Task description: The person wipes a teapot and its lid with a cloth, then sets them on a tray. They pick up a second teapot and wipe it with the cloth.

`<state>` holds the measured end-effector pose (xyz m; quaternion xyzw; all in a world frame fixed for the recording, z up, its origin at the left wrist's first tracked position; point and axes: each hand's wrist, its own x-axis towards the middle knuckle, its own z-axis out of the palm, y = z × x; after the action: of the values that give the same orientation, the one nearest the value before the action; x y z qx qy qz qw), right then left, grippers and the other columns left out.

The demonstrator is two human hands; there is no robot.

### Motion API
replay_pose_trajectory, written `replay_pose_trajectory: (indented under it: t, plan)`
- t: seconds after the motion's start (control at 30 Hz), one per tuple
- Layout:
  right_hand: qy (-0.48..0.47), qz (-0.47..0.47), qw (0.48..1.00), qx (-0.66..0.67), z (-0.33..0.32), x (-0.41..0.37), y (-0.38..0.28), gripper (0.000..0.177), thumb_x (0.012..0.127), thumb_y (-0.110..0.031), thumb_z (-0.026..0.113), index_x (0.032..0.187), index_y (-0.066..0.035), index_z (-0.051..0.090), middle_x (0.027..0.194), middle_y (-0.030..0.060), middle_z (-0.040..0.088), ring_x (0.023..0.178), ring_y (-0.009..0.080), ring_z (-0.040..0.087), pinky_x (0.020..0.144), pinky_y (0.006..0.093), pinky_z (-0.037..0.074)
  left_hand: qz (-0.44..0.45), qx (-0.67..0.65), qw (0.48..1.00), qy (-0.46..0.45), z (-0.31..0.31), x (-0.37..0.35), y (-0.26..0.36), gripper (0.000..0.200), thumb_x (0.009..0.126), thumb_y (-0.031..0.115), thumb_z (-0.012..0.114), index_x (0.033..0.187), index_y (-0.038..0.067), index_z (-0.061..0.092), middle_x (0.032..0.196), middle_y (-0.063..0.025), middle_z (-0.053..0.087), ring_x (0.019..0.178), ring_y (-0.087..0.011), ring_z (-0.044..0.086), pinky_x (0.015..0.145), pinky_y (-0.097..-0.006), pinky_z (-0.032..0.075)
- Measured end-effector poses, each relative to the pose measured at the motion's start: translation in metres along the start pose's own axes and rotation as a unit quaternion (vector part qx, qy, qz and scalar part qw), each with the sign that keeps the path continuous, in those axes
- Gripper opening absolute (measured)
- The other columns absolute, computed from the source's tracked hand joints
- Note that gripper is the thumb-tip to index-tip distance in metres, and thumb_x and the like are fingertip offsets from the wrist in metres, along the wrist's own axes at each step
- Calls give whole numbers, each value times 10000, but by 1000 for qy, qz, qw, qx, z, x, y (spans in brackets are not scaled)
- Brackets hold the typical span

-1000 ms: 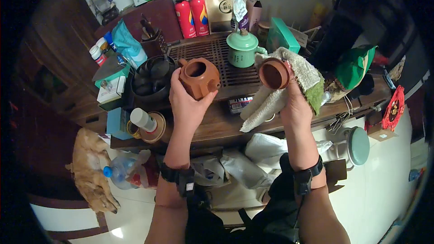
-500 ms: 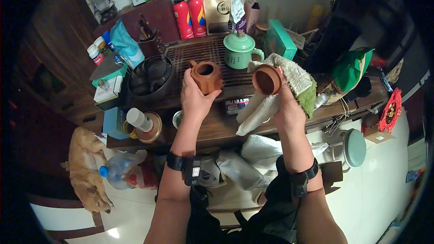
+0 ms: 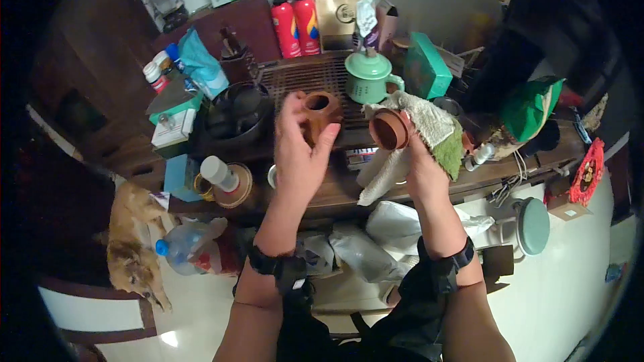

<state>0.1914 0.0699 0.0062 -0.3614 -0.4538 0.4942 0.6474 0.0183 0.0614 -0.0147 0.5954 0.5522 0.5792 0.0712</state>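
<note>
Our left hand [image 3: 302,161] curves around the lidless brown clay teapot [image 3: 323,119] at the slatted wooden tray [image 3: 288,75]; blur leaves us unable to tell whether it grips. Our right hand [image 3: 427,177] holds the round reddish-brown clay cup [image 3: 390,129] with the cream-and-green towel [image 3: 431,119]. So far, the cup meets the towel; the teapot is apart from it, uncovered.

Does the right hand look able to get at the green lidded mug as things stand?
Probably not to grasp it: the right hand is taken up with the brown cup and the towel. The green lidded mug stands just beyond them, though, so a freed hand could likely reach it.
</note>
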Motion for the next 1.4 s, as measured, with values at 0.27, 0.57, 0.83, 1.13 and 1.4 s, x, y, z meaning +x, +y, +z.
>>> replay_pose_trajectory:
  t: [0.27, 0.57, 0.83, 1.13, 1.4]
  plan:
    - [-140, -223, 917, -300, 5, -21, 2, 352, 773, -101, 610, 1114, -37, 554, 1087, 111, 571, 984, 221, 556, 846, 314, 431, -149, -364, 885, -247, -13, -32, 35, 409, 901, 223, 529, 1236, 23, 404, 955, -12, 563, 823, -78, 564, 642, -224, 468]
    - [-68, -157, 969, -177, 11, -30, -12, 295, 756, -103, 697, 986, 33, 570, 971, 89, 592, 907, 127, 561, 806, 274, 463, -166, -427, 880, -129, -18, -28, 37, 382, 876, 109, 556, 1221, 14, 424, 1023, -13, 562, 876, -63, 544, 705, -216, 474]
    - [-389, -106, 863, -304, -29, -47, -19, 280, 794, -123, 617, 1052, -31, 557, 976, 71, 590, 913, 179, 546, 821, 294, 422, -210, -339, 907, -140, -26, -32, 29, 332, 896, 274, 532, 1095, 8, 545, 819, 1, 592, 693, -44, 517, 609, -199, 438]
    - [-169, -171, 947, -211, -3, -32, -25, 624, 722, -31, 684, 1271, -11, 388, 1179, 89, 494, 1028, 188, 506, 875, 288, 418, -214, -351, 885, -217, -34, -33, 36, 330, 920, 318, 470, 1072, 32, 536, 804, 16, 577, 671, -43, 517, 563, -200, 441]
    - [-208, 178, 955, 112, -79, -15, 8, 506, 797, -123, 581, 1259, -13, 408, 1200, 113, 491, 1107, 224, 471, 950, 335, 364, -203, -400, 870, -205, -39, -31, 32, 330, 938, 320, 432, 1064, 31, 530, 798, -25, 595, 660, -61, 545, 551, -194, 434]
